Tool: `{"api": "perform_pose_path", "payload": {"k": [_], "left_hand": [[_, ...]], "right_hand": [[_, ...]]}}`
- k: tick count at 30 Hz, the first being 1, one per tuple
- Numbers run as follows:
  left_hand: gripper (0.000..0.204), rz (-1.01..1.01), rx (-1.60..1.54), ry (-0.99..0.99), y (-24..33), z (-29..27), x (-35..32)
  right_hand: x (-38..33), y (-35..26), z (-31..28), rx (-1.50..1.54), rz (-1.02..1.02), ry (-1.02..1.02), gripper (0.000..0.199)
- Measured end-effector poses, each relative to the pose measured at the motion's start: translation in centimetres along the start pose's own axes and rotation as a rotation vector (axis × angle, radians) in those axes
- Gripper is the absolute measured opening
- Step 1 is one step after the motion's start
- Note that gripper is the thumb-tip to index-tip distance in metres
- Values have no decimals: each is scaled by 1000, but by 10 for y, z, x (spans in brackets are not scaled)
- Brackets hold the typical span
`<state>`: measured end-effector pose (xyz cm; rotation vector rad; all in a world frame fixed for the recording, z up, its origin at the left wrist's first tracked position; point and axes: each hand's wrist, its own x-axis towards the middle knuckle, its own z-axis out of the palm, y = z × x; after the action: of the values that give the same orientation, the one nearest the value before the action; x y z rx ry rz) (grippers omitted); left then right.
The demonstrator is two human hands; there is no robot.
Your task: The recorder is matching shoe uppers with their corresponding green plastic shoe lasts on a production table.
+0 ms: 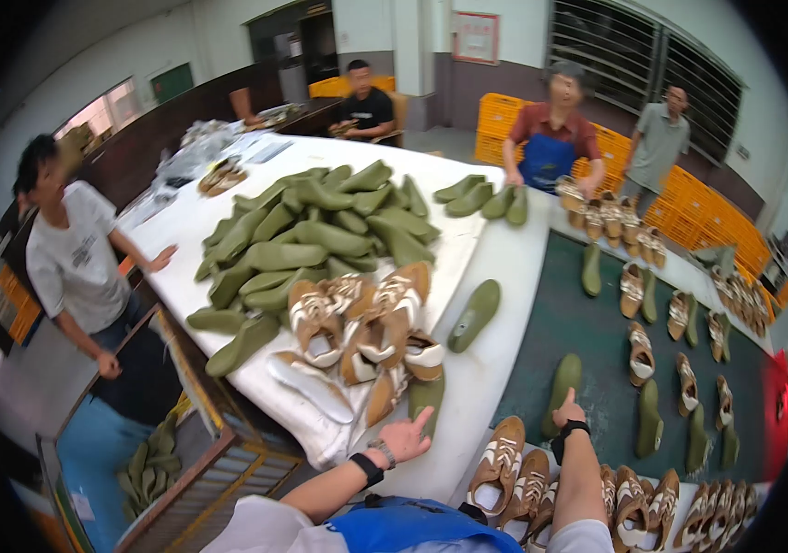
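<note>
My left hand (406, 439) is at the near edge of the white table, fingers apart and index finger stretched out beside a green shoe last (427, 394). Nothing shows in its grasp. Further right, my right hand (568, 411) is closed on the near end of another green shoe last (565, 373) over the dark green belt; its fingers are partly hidden. Several brown-and-white sneakers (383, 318) lie heaped beyond my left hand, with a pale sole-up shoe (309, 385) next to them. Behind them rises a large pile of green shoe lasts (311, 226).
Sneakers and lasts stand in rows on the green belt (541, 318). More sneakers (502, 465) line its near edge. A single last (475, 315) lies on the white tabletop. At left, a metal-framed cart (214, 461) holds lasts. Co-workers stand around; yellow crates (712, 226) are stacked behind.
</note>
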<state>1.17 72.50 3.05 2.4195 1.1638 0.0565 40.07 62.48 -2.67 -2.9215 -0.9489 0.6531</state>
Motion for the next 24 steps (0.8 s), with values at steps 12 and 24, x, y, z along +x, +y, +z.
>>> {"api": "perform_pose_path", "payload": {"k": [12,24], "left_hand": [[64,117,-102,-35,-2,23,9],[51,174,-30,16,-8,18,11]], "right_hand": [[19,35,11,43,-3,-14,85],[24,27,12,-16,0,-13,86]]}}
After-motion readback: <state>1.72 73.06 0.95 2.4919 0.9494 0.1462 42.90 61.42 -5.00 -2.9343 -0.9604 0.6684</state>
